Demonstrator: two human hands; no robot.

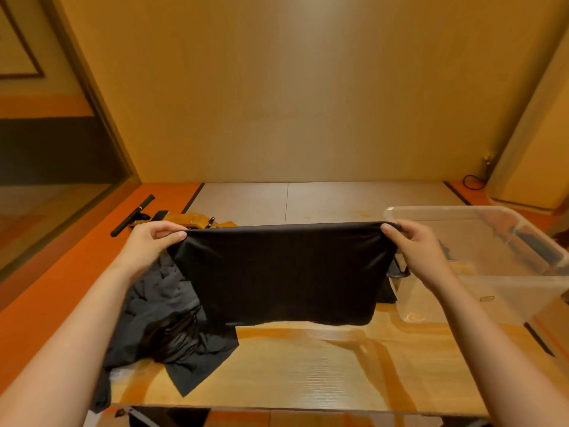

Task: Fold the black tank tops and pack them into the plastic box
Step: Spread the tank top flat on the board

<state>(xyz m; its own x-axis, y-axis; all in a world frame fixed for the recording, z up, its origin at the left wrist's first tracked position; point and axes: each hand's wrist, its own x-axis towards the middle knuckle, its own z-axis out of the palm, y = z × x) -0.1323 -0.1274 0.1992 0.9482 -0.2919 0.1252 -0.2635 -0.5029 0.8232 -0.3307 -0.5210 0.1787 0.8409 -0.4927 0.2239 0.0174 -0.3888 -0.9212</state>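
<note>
Black tank top (283, 272) held taut, both upper corners gripped.
Your left hand (151, 241) and right hand (415, 245) each pinch a corner. Long axis runs 9-to-3, hem hanging over the table (308, 371). The plastic box (462, 306) lies at 3 o'clock, nearer your right hand, and the loose pile (163, 318) at 8. No writing legible.
</note>
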